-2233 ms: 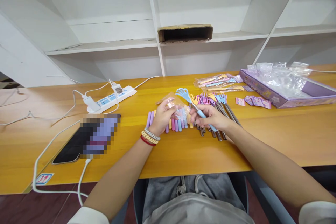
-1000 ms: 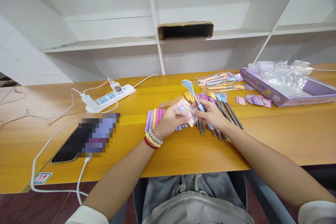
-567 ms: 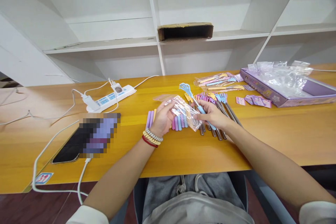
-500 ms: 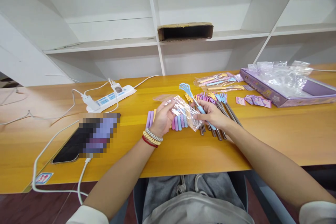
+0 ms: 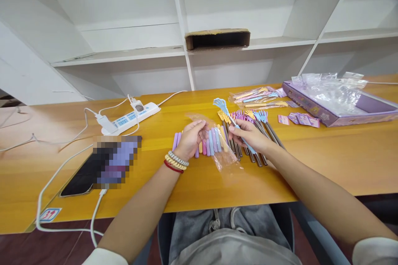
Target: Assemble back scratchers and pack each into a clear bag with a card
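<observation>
My left hand (image 5: 193, 138) pinches a clear plastic bag (image 5: 224, 160), which hangs down to the right over a row of pastel handles (image 5: 213, 141) on the table. In my right hand (image 5: 247, 134) is a light blue hand-shaped scratcher (image 5: 220, 105), its head pointing up and left. Several metal rods with yellow, purple and blue hand-shaped heads (image 5: 260, 116) lie beneath and beside my right hand. Farther back are scratchers in clear bags (image 5: 258, 95).
A purple box (image 5: 329, 114) holding clear bags stands at the right, beside small purple cards (image 5: 303, 119). At the left are a white power strip (image 5: 132, 116), cables and a dark phone (image 5: 82, 172). Shelves with a cardboard box (image 5: 217, 39) rise behind.
The clear bag has dropped from between my hands and now hangs lower from my left hand, away from my right fingers. The blue scratcher remains in my right hand.
</observation>
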Demonstrator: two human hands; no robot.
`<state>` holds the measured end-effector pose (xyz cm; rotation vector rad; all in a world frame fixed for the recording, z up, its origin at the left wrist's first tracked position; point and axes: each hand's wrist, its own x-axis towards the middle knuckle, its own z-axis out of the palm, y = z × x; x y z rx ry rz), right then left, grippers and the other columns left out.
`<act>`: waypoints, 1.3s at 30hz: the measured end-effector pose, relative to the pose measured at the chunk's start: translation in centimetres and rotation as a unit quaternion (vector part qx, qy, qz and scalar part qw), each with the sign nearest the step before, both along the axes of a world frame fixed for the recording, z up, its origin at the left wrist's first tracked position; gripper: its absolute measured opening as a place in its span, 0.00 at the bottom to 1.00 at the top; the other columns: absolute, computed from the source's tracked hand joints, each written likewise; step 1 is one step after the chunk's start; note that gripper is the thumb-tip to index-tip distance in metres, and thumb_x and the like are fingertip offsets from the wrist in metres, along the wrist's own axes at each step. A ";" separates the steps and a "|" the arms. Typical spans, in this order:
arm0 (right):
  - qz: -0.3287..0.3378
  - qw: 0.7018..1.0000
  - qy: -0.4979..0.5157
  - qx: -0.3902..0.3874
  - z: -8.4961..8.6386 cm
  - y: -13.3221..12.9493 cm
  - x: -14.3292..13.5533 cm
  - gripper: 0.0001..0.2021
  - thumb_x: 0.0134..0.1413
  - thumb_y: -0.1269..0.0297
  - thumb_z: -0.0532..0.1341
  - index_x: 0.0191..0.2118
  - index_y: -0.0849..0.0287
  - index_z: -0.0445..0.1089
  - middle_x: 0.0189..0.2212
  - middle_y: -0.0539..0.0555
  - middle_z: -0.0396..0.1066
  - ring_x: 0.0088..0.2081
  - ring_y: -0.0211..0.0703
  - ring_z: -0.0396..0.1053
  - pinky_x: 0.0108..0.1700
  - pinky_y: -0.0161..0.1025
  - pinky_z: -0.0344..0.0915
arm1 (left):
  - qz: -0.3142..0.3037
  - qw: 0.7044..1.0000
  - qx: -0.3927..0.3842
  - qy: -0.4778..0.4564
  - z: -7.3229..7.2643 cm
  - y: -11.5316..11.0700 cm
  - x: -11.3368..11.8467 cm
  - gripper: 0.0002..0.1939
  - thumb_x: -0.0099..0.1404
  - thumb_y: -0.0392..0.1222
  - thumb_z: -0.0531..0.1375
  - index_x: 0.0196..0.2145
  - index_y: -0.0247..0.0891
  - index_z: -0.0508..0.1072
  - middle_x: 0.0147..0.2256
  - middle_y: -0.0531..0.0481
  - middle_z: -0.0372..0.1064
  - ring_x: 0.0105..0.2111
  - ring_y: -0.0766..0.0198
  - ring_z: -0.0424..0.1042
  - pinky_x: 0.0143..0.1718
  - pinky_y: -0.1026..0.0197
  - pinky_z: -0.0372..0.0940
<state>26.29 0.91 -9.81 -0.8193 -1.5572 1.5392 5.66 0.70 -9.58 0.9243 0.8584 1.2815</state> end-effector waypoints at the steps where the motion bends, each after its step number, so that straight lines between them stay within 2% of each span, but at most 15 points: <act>1: -0.006 1.000 0.004 0.001 0.0 0.1 0.0 0.15 0.51 0.52 0.60 0.30 0.58 0.58 0.25 0.48 0.66 0.14 0.26 0.53 0.12 0.28 0.45 | 0.024 1.000 0.010 0.004 0.0 0.2 -0.2 0.09 0.54 0.41 0.64 0.29 0.32 0.71 0.26 0.51 0.68 0.20 0.73 0.66 0.21 0.69 0.61; 5: -0.026 1.000 0.006 0.008 0.1 0.2 0.1 0.14 0.52 0.52 0.60 0.30 0.58 0.60 0.24 0.48 0.66 0.15 0.27 0.53 0.13 0.28 0.46 | 0.126 0.989 0.072 -0.012 0.2 1.7 -1.8 0.11 0.53 0.43 0.65 0.32 0.34 0.73 0.33 0.50 0.71 0.28 0.70 0.69 0.26 0.68 0.63; 8: -0.048 0.999 0.014 0.020 0.1 0.2 0.2 0.14 0.52 0.53 0.59 0.29 0.58 0.60 0.24 0.48 0.65 0.15 0.27 0.53 0.13 0.29 0.46 | 0.152 0.986 0.068 -0.012 0.1 2.6 -3.2 0.16 0.55 0.45 0.63 0.41 0.40 0.71 0.36 0.51 0.71 0.28 0.71 0.69 0.23 0.69 0.61; 10: -0.076 0.996 0.029 0.027 0.2 0.3 0.4 0.13 0.52 0.53 0.60 0.29 0.58 0.60 0.24 0.47 0.64 0.15 0.27 0.53 0.13 0.29 0.46 | 0.147 0.988 0.039 -0.011 -0.1 3.0 -3.9 0.19 0.57 0.45 0.61 0.47 0.43 0.67 0.36 0.52 0.70 0.23 0.73 0.67 0.20 0.69 0.58; 12: -0.101 0.994 0.036 0.030 0.4 0.4 0.6 0.13 0.52 0.53 0.60 0.29 0.58 0.61 0.23 0.47 0.63 0.15 0.28 0.53 0.13 0.29 0.46 | 0.133 0.991 -0.001 -0.005 -0.3 3.3 -4.3 0.20 0.58 0.46 0.60 0.47 0.43 0.64 0.34 0.52 0.70 0.19 0.73 0.65 0.17 0.69 0.57; 16: -0.114 0.992 0.036 0.031 0.9 0.5 0.9 0.14 0.52 0.53 0.60 0.28 0.58 0.61 0.23 0.48 0.64 0.16 0.28 0.54 0.13 0.30 0.46 | 0.078 0.991 -0.100 0.044 -0.3 3.3 -4.5 0.12 0.58 0.43 0.59 0.38 0.36 0.65 0.28 0.49 0.70 0.14 0.74 0.59 0.12 0.70 0.49; 19: -0.105 0.993 0.046 0.021 0.9 0.5 0.9 0.13 0.51 0.54 0.60 0.28 0.58 0.62 0.24 0.48 0.65 0.15 0.28 0.54 0.13 0.31 0.46 | 0.026 0.991 -0.118 0.064 0.3 2.8 -4.2 0.10 0.58 0.42 0.58 0.35 0.32 0.67 0.25 0.48 0.69 0.13 0.75 0.57 0.11 0.71 0.46; 23: -0.105 0.994 0.033 0.004 0.3 0.6 0.8 0.14 0.50 0.52 0.61 0.30 0.59 0.68 0.22 0.49 0.63 0.17 0.30 0.56 0.14 0.32 0.49 | -0.017 0.993 -0.070 0.096 0.8 1.5 -2.9 0.11 0.56 0.43 0.59 0.34 0.32 0.70 0.24 0.48 0.68 0.14 0.75 0.57 0.10 0.71 0.46; 28: -0.148 0.984 0.034 0.089 -0.6 0.8 0.8 0.11 0.46 0.54 0.65 0.29 0.58 0.75 0.23 0.49 0.66 0.24 0.33 0.61 0.27 0.34 0.59 | -0.059 0.974 0.002 0.219 0.3 -0.6 -0.2 0.14 0.59 0.50 0.58 0.33 0.35 0.71 0.22 0.52 0.66 0.13 0.74 0.59 0.11 0.69 0.50; 29: -0.138 0.985 0.044 0.092 -0.7 0.8 0.8 0.11 0.47 0.54 0.65 0.30 0.57 0.75 0.23 0.49 0.67 0.25 0.34 0.61 0.27 0.34 0.59 | -0.056 0.967 0.031 0.248 0.2 -1.1 0.3 0.15 0.60 0.51 0.57 0.33 0.35 0.72 0.23 0.52 0.67 0.15 0.72 0.62 0.13 0.69 0.54; 31: -0.094 0.991 0.061 0.071 -0.9 0.7 0.8 0.12 0.48 0.54 0.64 0.34 0.57 0.76 0.21 0.49 0.66 0.22 0.33 0.60 0.25 0.35 0.57 | -0.043 0.954 0.103 0.280 0.2 -1.9 1.1 0.14 0.60 0.50 0.58 0.36 0.36 0.72 0.31 0.48 0.72 0.27 0.67 0.71 0.25 0.66 0.65; 33: -0.053 0.995 0.072 0.048 -1.0 0.6 0.7 0.13 0.47 0.55 0.64 0.36 0.58 0.76 0.19 0.49 0.66 0.20 0.33 0.59 0.22 0.34 0.56 | -0.046 0.943 0.165 0.287 0.2 -2.5 1.7 0.14 0.60 0.48 0.58 0.40 0.37 0.72 0.40 0.46 0.72 0.40 0.62 0.71 0.39 0.62 0.67; 34: -0.040 0.996 0.075 0.042 -1.0 0.5 0.6 0.14 0.47 0.55 0.65 0.37 0.58 0.76 0.20 0.49 0.67 0.19 0.33 0.60 0.21 0.34 0.57 | -0.053 0.937 0.187 0.291 0.3 -2.7 1.8 0.15 0.60 0.47 0.58 0.42 0.37 0.72 0.43 0.45 0.72 0.44 0.61 0.70 0.42 0.61 0.66; 36: -0.021 0.996 0.079 0.032 -1.0 0.3 0.4 0.13 0.45 0.56 0.66 0.37 0.58 0.75 0.22 0.51 0.70 0.21 0.34 0.62 0.21 0.34 0.58 | -0.069 0.923 0.212 0.312 0.2 -2.9 1.9 0.16 0.62 0.47 0.57 0.44 0.37 0.70 0.42 0.45 0.72 0.41 0.62 0.71 0.40 0.61 0.67; 39: -0.015 0.996 0.088 0.013 -0.8 0.1 0.0 0.13 0.43 0.58 0.67 0.36 0.58 0.75 0.23 0.51 0.71 0.23 0.35 0.65 0.21 0.33 0.60 | -0.067 0.894 0.237 0.374 0.0 -2.8 1.7 0.16 0.64 0.48 0.55 0.44 0.37 0.71 0.37 0.47 0.74 0.30 0.67 0.71 0.31 0.63 0.66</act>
